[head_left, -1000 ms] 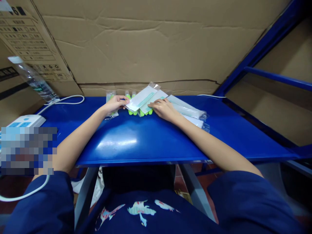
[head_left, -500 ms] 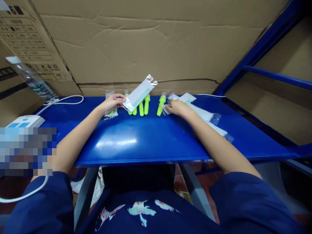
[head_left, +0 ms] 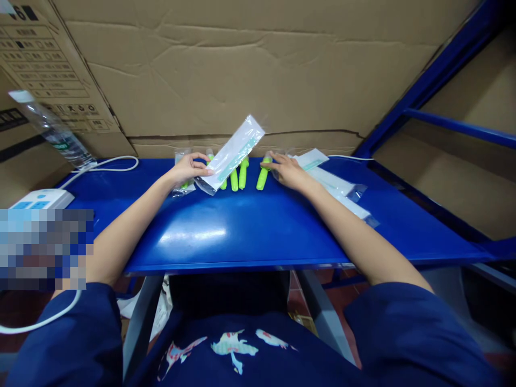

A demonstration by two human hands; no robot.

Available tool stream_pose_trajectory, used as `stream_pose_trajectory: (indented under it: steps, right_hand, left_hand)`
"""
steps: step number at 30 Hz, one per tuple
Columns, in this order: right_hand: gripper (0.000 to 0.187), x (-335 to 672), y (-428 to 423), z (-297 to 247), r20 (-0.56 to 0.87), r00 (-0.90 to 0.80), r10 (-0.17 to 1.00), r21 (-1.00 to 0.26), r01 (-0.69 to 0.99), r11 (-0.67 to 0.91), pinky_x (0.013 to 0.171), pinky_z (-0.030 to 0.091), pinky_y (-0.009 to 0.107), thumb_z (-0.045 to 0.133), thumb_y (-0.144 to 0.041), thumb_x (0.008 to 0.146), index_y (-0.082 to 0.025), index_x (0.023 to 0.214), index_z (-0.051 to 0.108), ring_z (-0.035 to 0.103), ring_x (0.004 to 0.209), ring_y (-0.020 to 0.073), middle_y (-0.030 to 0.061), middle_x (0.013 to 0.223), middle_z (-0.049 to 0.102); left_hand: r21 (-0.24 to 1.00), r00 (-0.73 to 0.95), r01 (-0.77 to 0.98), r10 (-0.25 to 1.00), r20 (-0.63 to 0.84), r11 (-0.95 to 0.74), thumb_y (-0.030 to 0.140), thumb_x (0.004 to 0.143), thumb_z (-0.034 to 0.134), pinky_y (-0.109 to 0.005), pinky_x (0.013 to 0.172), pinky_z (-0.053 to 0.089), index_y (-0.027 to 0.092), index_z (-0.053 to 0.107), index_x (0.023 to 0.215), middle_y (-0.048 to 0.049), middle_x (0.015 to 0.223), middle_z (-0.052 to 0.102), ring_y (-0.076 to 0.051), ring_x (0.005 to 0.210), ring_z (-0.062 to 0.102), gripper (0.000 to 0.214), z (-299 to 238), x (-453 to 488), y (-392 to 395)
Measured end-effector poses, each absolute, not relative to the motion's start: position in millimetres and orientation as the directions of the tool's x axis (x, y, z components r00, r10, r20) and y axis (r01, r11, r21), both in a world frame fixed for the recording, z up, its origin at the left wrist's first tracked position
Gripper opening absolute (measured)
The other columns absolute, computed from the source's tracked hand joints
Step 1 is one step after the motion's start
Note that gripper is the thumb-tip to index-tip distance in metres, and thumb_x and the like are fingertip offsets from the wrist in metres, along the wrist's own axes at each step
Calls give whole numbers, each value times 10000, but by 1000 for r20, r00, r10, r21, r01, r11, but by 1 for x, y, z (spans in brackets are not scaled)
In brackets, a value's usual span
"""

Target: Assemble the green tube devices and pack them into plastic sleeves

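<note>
Glossy oblong packet in left hand

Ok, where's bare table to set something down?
Widest: the blue tabletop between left forearm, right forearm and front edge. Another patch: between the loose packets and the blue frame. Crowded: along the cardboard, with left hand, held packet, green tubes, right hand.

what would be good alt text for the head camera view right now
A person's left hand holds a clear-wrapped white and green packet over a blue table, while the right hand is at a bright green stick. More green sticks lie between the hands, with other packets to the right and cardboard behind.
</note>
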State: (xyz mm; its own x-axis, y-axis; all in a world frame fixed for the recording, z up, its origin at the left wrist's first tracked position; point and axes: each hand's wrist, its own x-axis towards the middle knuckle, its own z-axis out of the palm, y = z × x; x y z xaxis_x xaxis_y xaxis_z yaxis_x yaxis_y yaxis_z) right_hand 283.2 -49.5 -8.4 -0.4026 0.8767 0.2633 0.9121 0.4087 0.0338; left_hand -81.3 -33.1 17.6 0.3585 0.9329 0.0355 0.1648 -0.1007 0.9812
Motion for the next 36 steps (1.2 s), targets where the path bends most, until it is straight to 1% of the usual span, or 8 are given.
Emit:
stream_pose_trajectory:
  steps: [7,10,13,18,22,25,29,36]
  right_hand:
    - [477,267,-54,-12,219,-573,789,105,818,565,1125,424,524,417,-14,938,-134,1312,688,441,1507,332,182,1600,510]
    - [424,263,-54,-9,199,-640,742,47,763,645,1093,463,471,461,21,886,-149,1159,738,511,1452,310,166,1515,599]
    - [409,256,-56,-7,231,-657,718,-70,725,686,1092,479,406,462,43,854,-140,1066,760,618,1326,276,149,1303,724]
    - [363,243,-67,-5,374,-342,862,-150,895,420,1047,486,424,471,-243,1029,-86,1239,722,669,1162,318,215,1262,689]
    - [501,241,-68,-3,183,-210,961,-219,944,248,976,472,428,463,-515,1051,-108,1165,733,690,1076,326,192,1152,733]
    - [556,241,-67,-2,119,-184,976,-211,956,206,1000,409,469,479,-618,1013,-135,1025,753,694,1057,344,158,1061,771]
    - [499,236,-72,2,118,-183,976,-199,958,204,992,370,469,568,-630,944,-166,971,750,707,1038,348,122,1005,787]
    - [476,226,-80,4,91,-160,983,-187,967,175,950,374,447,651,-613,869,-171,1031,726,714,1002,366,115,903,786]
  left_hand:
    - [971,414,181,908,67,-154,328,560,993,-214,579,463,203,621,1124,38,683,689,-116,593,641,687,16,-82,-35]
    - [967,457,162,883,103,-197,350,611,971,-216,578,457,215,627,1279,49,668,670,-118,584,635,763,15,-83,-35]
    - [952,474,194,872,120,-237,387,631,957,-243,614,482,178,762,1147,5,691,690,-126,610,631,590,16,-83,-35]
    - [949,493,277,870,-3,-153,521,665,919,-298,674,525,137,829,866,-96,784,749,-181,680,661,443,17,-82,-36]
    - [994,581,107,809,-91,36,567,821,696,-340,735,579,86,815,841,-164,801,748,-241,778,711,495,22,-81,-38]
    - [997,620,15,782,-65,70,341,689,718,-330,796,595,81,818,909,-162,914,778,-237,845,722,354,26,-81,-41]
    - [997,569,24,821,45,-72,96,496,819,-279,854,569,149,765,1005,-51,860,747,-185,868,707,514,30,-78,-47]
    - [922,207,108,916,344,-371,293,421,983,-293,897,510,183,609,993,-30,955,655,-227,1023,655,692,21,-69,-41]
